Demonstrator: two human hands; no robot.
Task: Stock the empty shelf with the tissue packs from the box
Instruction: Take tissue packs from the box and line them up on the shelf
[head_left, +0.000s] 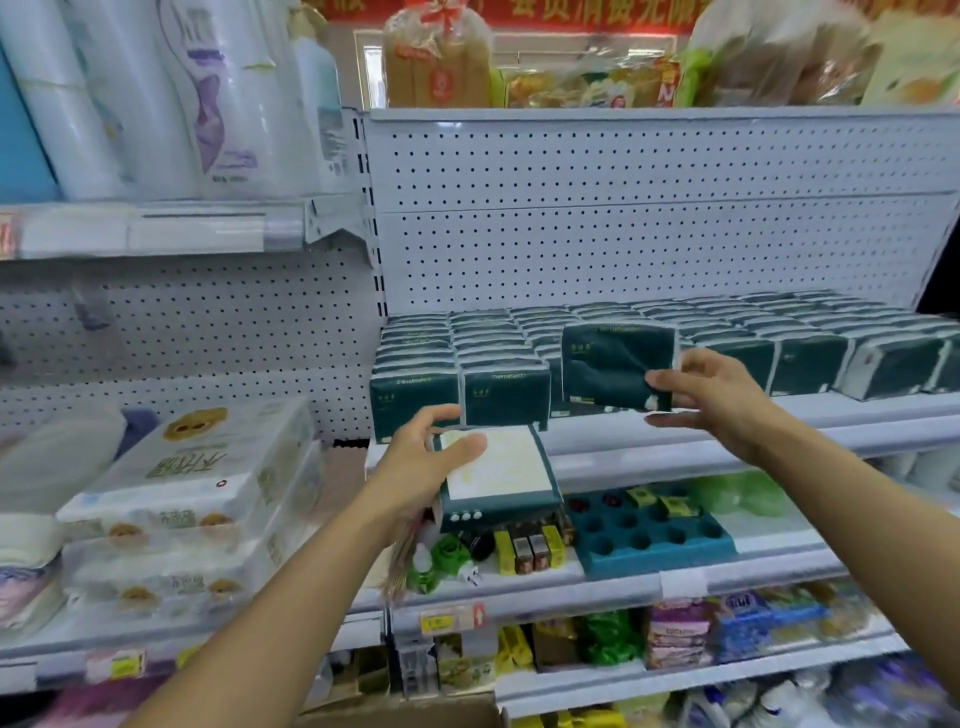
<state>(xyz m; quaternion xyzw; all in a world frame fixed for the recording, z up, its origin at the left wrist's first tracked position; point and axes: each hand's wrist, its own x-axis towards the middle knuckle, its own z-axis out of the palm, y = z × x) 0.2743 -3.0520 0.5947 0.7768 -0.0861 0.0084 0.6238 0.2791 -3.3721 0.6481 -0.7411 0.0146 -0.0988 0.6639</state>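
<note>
At the front edge of the shelf (727, 415): right hand (711, 400), thumb and fingers pinching one corner of a dark green tissue pack (618, 364), held upright in the gap of the front row. Risk: a corner pinch gives little control; the soft pack may twist, sag, or nudge the neighbouring stocked packs (506, 395) off line or over the lip. Left hand (426, 462), lower and nearer, fingers curled round a second tissue pack (498, 473), pale face up, held below shelf level; it could slip while attention is elsewhere. Both forearms extended forward, right raised higher. Box (405, 717): a cardboard edge at bottom, contents not visible.
</note>
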